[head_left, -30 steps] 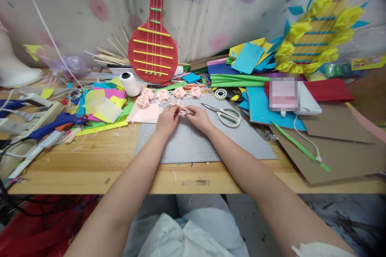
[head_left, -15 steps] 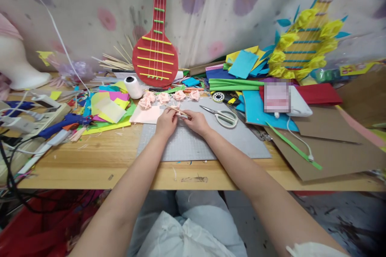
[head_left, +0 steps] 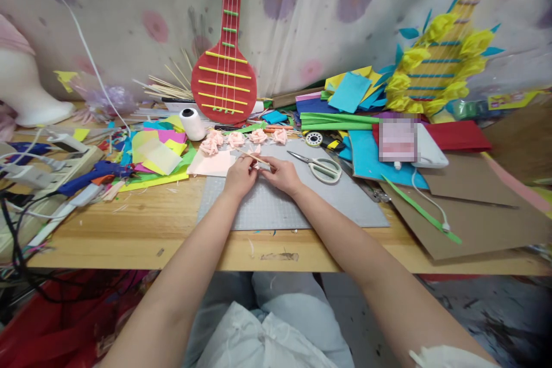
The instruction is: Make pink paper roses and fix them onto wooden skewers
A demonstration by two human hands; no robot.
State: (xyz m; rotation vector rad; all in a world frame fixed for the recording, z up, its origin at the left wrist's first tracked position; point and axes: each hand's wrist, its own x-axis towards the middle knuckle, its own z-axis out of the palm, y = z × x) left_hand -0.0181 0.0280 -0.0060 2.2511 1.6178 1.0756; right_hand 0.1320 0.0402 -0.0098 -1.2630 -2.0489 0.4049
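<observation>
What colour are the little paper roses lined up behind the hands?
Pale peach-pink, all four paper roses, seen in the head view.

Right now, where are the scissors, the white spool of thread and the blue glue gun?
scissors [head_left: 321, 167]: head view, on the pale handle loops.
white spool of thread [head_left: 192, 125]: head view, on the side of the wound thread.
blue glue gun [head_left: 92, 175]: head view, on the blue body.

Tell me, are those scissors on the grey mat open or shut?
Shut. The scissors lie flat on the grey mat, blades together in one thin line, beside the right hand, which does not touch them.
</observation>
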